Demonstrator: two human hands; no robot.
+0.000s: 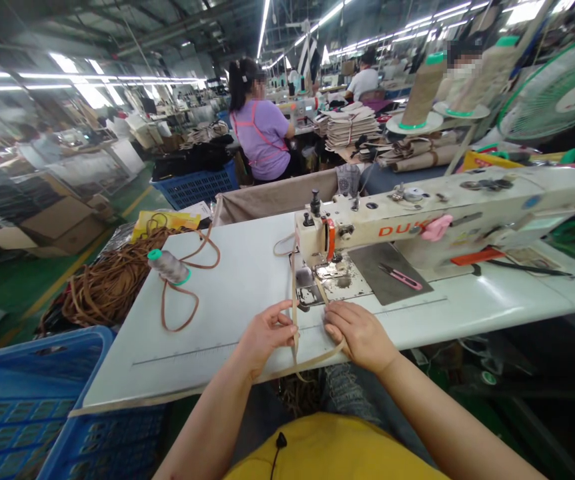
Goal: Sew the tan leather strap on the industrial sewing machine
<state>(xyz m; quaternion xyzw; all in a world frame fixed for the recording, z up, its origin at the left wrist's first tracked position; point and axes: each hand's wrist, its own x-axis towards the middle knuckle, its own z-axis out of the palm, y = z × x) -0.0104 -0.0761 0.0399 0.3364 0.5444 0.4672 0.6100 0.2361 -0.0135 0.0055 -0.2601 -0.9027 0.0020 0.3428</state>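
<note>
Both hands palm-down | left hand, right hand pinch strap

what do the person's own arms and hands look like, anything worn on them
Both forearms are bare: no sleeves reach into view, and there are no gloves. The left hand and right hand show no rings, watch or bracelets that can be made out. Below them a yellow top shows, with a thin black cable on it.

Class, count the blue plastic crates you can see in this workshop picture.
2: one blue crate at the lower left beside the sewing table; another behind, near the seated person. Others may be hidden.
</note>
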